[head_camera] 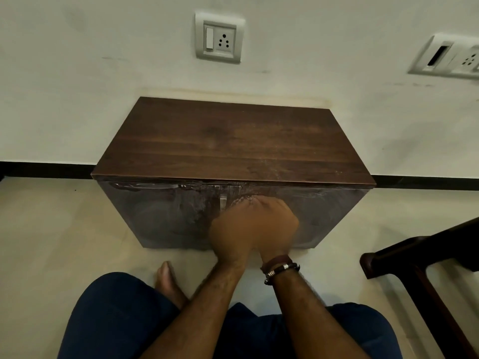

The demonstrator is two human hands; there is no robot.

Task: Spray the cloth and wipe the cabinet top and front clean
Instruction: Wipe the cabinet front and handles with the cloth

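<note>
Presently, the cabinet stands on the pale floor, its back edge against the white wall. Its top is dark wood-grain laminate, with a lighter, dusty-looking patch near the middle and faint pale specks toward the front right edge. The front shows two doors with greyish swirled smears across both, heaviest on the left door beside the small metal handle (whether the smears are wet or dry cannot be told).

Both hands are pressed together low against the front, just right of the handle. The left hand and right hand are motion-blurred; their fingers appear bunched, but how tightly they close and what they hold cannot be told. No cloth can be made out between them. The right wrist carries bracelets.

Dark blue trousers and a bare foot occupy the near floor. A switch-and-socket plate sits on the wall above the cabinet, a second plate further right. Dark wooden furniture stands at right.
</note>
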